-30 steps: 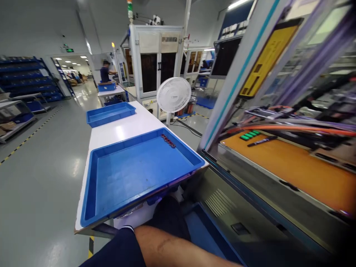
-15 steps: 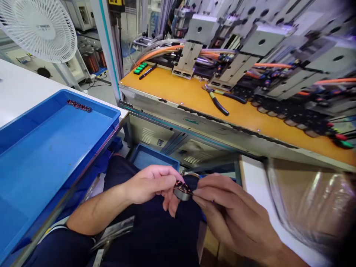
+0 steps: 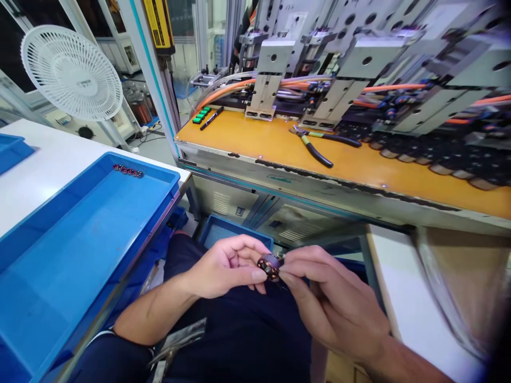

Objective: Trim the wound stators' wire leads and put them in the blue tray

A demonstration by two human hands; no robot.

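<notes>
Small wound stator point(image 3: 269, 266) pinched between closed fingertips of left hand point(image 3: 223, 268) and right hand point(image 3: 331, 303), above the lap.
Probably light and stiff, with fragile copper coils; best held by the metal rim.

Both the left hand point(image 3: 223, 271) and the right hand point(image 3: 335, 308) are bare, fingers point(image 3: 247, 275) uncovered, and the forearms are bare up from the wrists. The left upper arm wears a short sleeve point(image 3: 107, 356) in dark navy, with a thin pale line along the hem where it meets the arm. The lap is covered by dark navy cloth point(image 3: 239, 335), the same shade as the sleeve, plain and lightly creased; any sleeve on the right arm lies outside the frame.
</notes>
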